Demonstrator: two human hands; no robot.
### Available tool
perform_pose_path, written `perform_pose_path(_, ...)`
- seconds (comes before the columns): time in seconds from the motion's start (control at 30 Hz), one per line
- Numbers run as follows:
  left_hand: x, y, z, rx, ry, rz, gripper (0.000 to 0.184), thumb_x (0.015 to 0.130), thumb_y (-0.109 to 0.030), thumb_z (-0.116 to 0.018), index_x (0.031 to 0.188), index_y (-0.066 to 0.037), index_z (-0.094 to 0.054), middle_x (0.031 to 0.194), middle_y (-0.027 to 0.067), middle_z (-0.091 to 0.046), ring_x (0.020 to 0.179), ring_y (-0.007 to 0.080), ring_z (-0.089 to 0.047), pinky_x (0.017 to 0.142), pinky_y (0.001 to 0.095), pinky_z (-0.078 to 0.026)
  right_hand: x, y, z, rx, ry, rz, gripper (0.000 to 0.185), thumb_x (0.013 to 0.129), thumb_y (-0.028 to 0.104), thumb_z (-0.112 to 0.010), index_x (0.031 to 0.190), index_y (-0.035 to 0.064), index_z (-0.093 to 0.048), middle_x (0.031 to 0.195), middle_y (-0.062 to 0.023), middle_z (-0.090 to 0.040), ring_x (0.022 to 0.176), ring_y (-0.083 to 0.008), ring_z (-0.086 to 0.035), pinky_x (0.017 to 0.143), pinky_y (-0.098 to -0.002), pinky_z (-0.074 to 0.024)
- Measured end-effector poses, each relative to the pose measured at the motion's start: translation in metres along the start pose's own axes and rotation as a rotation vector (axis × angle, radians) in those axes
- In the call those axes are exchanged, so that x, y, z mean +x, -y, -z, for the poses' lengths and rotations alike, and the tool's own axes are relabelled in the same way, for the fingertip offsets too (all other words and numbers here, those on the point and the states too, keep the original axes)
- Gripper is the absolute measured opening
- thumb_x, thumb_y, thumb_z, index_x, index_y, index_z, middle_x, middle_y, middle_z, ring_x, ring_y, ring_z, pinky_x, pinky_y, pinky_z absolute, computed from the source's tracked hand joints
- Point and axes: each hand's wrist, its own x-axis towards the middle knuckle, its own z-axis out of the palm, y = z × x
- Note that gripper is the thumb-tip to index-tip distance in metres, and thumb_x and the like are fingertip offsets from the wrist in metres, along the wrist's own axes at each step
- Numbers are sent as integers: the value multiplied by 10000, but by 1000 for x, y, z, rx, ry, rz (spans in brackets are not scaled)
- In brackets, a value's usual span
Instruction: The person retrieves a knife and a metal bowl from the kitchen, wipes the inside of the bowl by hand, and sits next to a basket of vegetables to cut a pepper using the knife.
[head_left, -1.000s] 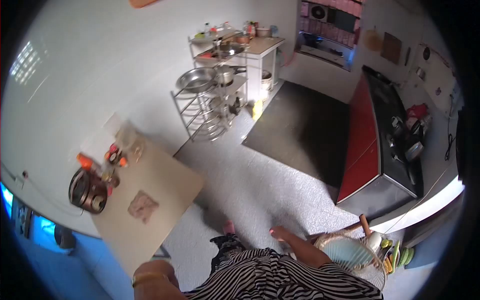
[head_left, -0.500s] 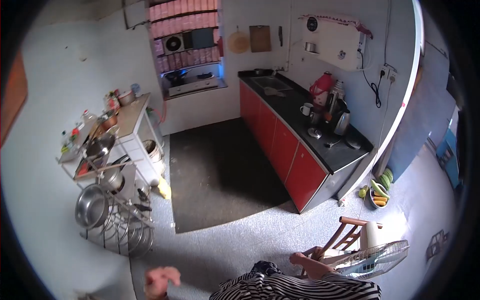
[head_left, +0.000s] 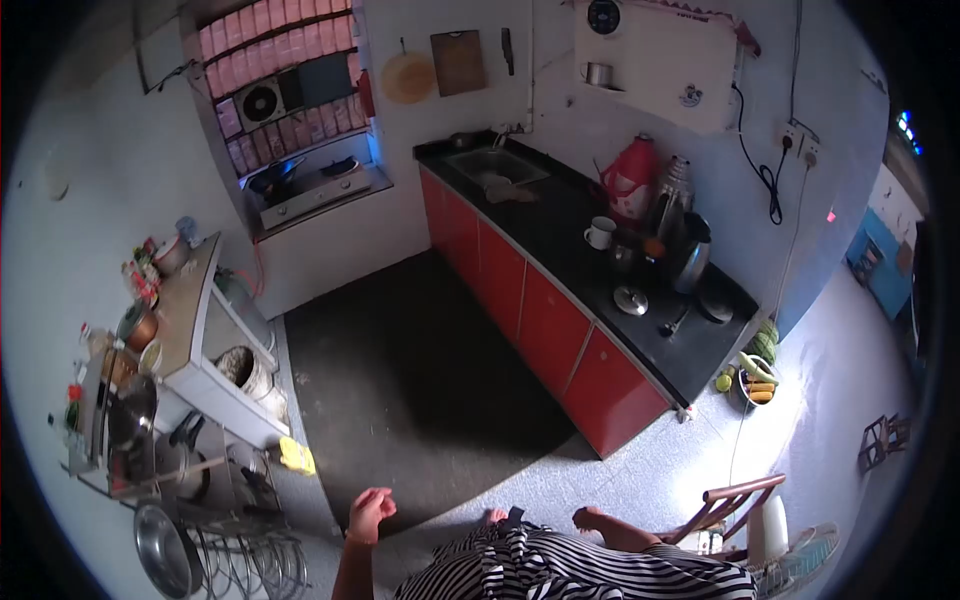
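My left hand (head_left: 372, 512) is raised in front of me at the lower middle, over the edge of the dark floor mat (head_left: 430, 390). Its fingers are loosely bent and partly apart, with nothing in them. Lower right of it, my right hand (head_left: 592, 520) hangs over the pale floor, beside the striped garment (head_left: 570, 565) I wear. Its fingers are slack and bent, and no object shows in them. Nearest to this hand is a wooden chair (head_left: 715, 515). A bare foot (head_left: 497, 516) peeks out past the garment.
Along the right runs a red-fronted counter (head_left: 610, 390) with a kettle (head_left: 692, 255), a mug (head_left: 600, 233) and a sink (head_left: 490, 165). At left stand a pot rack (head_left: 220, 550) and a tiled table (head_left: 185, 320). A fan (head_left: 800, 565) and a vegetable bowl (head_left: 745, 390) are at right.
The view has turned and come closer to the counter and mat. My left hand has moved up and to the right in view. My right hand stays near the garment.
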Motion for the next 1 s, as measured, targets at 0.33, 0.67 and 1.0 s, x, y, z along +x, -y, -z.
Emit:
perform_pose_path(0.33, 191, 11, 107, -55, -315, -16, 110, 800, -153, -512, 809, -53, -558, 610, 44, -536, 502, 131, -514, 421, 263, -438, 61, 157, 243, -457, -627, 544, 181, 759, 208, -467, 813, 103, -604, 660, -33, -601, 597, -125, -592, 496, -282, -468)
perform_pose_path(0.67, 547, -224, 41, -34, -7, -88, 109, 789, -157, -540, 833, -60, -561, 655, 22, -548, 570, 93, -522, 514, 201, -431, 143, 196, 351, 397, 20, 58, 169, 695, 215, -494, 600, 118, -593, 528, -26, -554, 485, -156, -550, 404, -301, -422)
perform_pose_path(1.0, 898, -414, -246, 346, 723, -327, 230, 798, -285, -540, 879, -70, -556, 728, -11, -537, 662, 78, -489, 588, 205, -384, 103, 268, 447, 659, -666, 87, 176, 728, 254, -480, 719, 112, -582, 671, -65, -575, 618, -203, -561, 528, -339, -438)
